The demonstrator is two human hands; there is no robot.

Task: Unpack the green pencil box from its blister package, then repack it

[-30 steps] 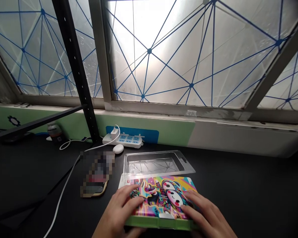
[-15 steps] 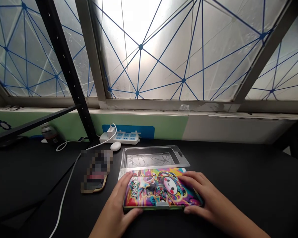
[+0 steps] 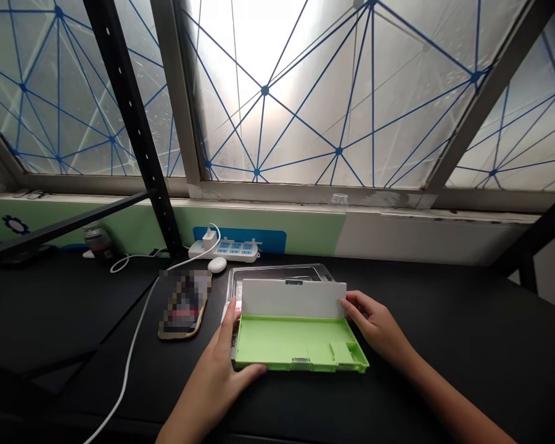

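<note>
A pencil case (image 3: 287, 342) lies open in front of me, its bright green inside showing with a small compartment at the right. Its lid (image 3: 293, 299), white on the inner face, stands raised at the back. My left hand (image 3: 224, 351) grips the case's left side, thumb on the front edge and fingers along the side. With thumb and fingers, my right hand (image 3: 370, 320) pinches the right edge of the lid. Behind the lid, partly hidden, is a clear plastic package tray (image 3: 277, 272).
To the left lie a phone (image 3: 185, 305) with a blurred screen and a white oval case (image 3: 217, 265). A power strip (image 3: 224, 250) sits by the wall, its white cable (image 3: 132, 357) running forward. A black metal post (image 3: 134, 129) rises at left.
The colourful lid has swung up and back, revealing the green inside. My right hand has moved from the case's right front to the lid's edge. The left hand keeps its hold.
</note>
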